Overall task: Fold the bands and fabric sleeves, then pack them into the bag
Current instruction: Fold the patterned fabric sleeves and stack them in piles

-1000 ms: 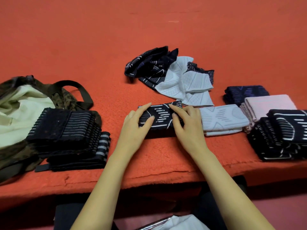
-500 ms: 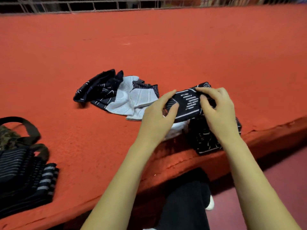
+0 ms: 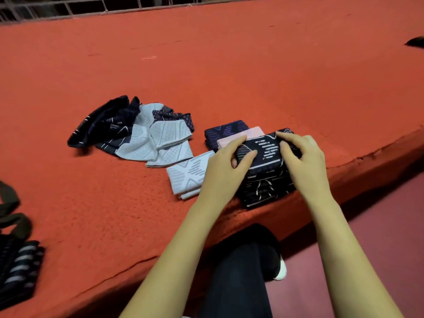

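A folded black sleeve with white dashes (image 3: 267,151) lies on top of a stack of folded black sleeves (image 3: 263,189) near the table's front edge. My left hand (image 3: 226,166) grips its left end, and my right hand (image 3: 302,157) grips its right end. Behind the stack lie a folded pink sleeve (image 3: 238,137) and a folded navy sleeve (image 3: 224,130). A folded white sleeve (image 3: 187,175) sits left of my left hand. Further left is a loose heap of unfolded black and white sleeves (image 3: 135,129). The bag's dark straps (image 3: 11,212) show at the left edge.
The red felt table (image 3: 229,65) drops off at its front edge near the stack. Folded striped black bands (image 3: 18,271) lie at the lower left. A metal railing (image 3: 68,8) runs along the far side. My dark-trousered leg (image 3: 238,271) is below the table.
Both hands carried the folded black sleeve to the right and set it down on the black stack. The view swung right, so the bag has slid mostly out of sight.
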{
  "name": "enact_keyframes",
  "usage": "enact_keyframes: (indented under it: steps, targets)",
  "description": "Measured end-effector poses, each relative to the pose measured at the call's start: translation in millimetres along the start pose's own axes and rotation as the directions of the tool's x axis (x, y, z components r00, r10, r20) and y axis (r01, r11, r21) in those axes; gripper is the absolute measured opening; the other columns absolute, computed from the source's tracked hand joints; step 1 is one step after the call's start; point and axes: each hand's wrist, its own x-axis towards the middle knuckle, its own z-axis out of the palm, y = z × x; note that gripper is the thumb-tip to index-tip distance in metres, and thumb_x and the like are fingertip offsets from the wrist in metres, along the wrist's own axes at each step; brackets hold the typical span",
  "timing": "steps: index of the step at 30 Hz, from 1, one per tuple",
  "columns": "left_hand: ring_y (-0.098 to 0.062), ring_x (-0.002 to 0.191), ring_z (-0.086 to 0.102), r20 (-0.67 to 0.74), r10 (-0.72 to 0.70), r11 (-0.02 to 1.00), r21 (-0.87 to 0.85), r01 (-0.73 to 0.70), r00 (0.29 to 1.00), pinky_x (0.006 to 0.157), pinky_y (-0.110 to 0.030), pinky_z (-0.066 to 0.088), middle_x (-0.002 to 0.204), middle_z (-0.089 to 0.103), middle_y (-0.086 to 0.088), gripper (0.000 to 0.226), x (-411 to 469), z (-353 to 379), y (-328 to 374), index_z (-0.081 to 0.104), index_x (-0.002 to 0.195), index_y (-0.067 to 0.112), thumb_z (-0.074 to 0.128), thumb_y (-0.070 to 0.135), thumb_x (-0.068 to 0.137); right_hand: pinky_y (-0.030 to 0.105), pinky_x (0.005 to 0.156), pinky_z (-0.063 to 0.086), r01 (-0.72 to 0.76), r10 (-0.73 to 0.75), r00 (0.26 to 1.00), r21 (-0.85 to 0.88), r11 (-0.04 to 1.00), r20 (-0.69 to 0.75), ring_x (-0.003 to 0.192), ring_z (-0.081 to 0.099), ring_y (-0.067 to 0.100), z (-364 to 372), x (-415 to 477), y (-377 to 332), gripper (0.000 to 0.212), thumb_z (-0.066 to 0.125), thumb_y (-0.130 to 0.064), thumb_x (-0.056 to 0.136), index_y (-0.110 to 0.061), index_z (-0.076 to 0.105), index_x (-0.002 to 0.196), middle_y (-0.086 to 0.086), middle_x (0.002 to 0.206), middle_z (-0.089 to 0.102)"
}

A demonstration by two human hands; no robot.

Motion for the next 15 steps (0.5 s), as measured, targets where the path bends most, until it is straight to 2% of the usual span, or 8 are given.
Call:
enact_keyframes:
  steps: [2, 4, 6, 9, 12, 15]
  targets:
    - [-0.005, 0.075, 0.051, 0.006, -0.007, 1.000, 0.014, 0.007, 1.000, 0.073, -0.018, 0.040, 0.086, 0.061, 0.006, 0.037, 0.6, 3.5, -5.2, 0.059, 0.125, 0.028, 0.059, 0.039, 0.090, -0.002, 0.073, 0.030, -0.014, 0.014, 1.000, 0.034, 0.999, 0.003, 0.088, 0.049, 0.012, 2.7, -0.4, 4.1, 0.027, 0.055, -0.015, 0.093, -0.022, 0.066, 0.117, 0.012, 0.097, 0.054]
    - [-0.010, 0.095, 0.055, 0.020, -0.022, 0.999, 0.040, 0.021, 1.000, 0.088, -0.025, 0.042, 0.109, 0.064, 0.005, 0.037, 3.0, 6.3, -10.5, 0.058, 0.127, 0.029, 0.055, 0.041, 0.092, 0.000, 0.078, 0.029, -0.040, 0.039, 0.999, 0.062, 0.997, 0.007, 0.094, 0.047, 0.017, 5.5, -0.5, 9.7, 0.026, 0.056, -0.018, 0.093, -0.026, 0.066, 0.116, 0.007, 0.096, 0.048]
    - [-0.012, 0.100, 0.054, 0.040, -0.045, 0.997, 0.064, 0.042, 0.998, 0.092, -0.029, 0.042, 0.108, 0.062, 0.003, 0.037, 5.1, 7.6, -14.7, 0.056, 0.127, 0.032, 0.052, 0.044, 0.093, 0.002, 0.085, 0.027, -0.060, 0.060, 0.998, 0.068, 0.996, 0.010, 0.102, 0.043, 0.020, 8.2, -1.0, 16.3, 0.026, 0.056, -0.023, 0.093, -0.032, 0.065, 0.116, 0.002, 0.096, 0.042]
    - [-0.011, 0.101, 0.054, 0.062, -0.064, 0.996, 0.071, 0.059, 0.996, 0.093, -0.031, 0.043, 0.107, 0.062, 0.001, 0.039, 5.5, 10.1, -22.1, 0.055, 0.128, 0.036, 0.050, 0.050, 0.091, 0.002, 0.088, 0.025, -0.082, 0.082, 0.997, 0.067, 0.994, 0.004, 0.105, 0.039, 0.017, 11.7, -4.5, 22.2, 0.026, 0.056, -0.026, 0.093, -0.035, 0.064, 0.116, 0.003, 0.100, 0.040]
    - [-0.011, 0.106, 0.054, 0.059, -0.060, 0.994, 0.090, 0.054, 0.996, 0.096, -0.033, 0.043, 0.113, 0.061, 0.004, 0.044, 3.3, 13.3, -27.2, 0.052, 0.128, 0.040, 0.044, 0.057, 0.088, 0.010, 0.089, 0.027, -0.101, 0.102, 0.995, 0.084, 0.991, 0.001, 0.105, 0.038, 0.015, 14.1, -8.3, 23.9, 0.025, 0.056, -0.030, 0.093, -0.037, 0.064, 0.116, 0.004, 0.102, 0.040]
    - [-0.015, 0.102, 0.054, 0.056, -0.041, 0.990, 0.138, 0.033, 0.998, 0.091, -0.034, 0.044, 0.106, 0.061, 0.004, 0.046, 2.9, 12.5, -27.0, 0.052, 0.129, 0.039, 0.041, 0.057, 0.089, 0.015, 0.091, 0.027, -0.097, 0.096, 0.995, 0.080, 0.992, 0.015, 0.105, 0.038, 0.014, 13.0, -9.3, 23.7, 0.028, 0.055, -0.036, 0.092, -0.035, 0.063, 0.118, 0.004, 0.103, 0.040]
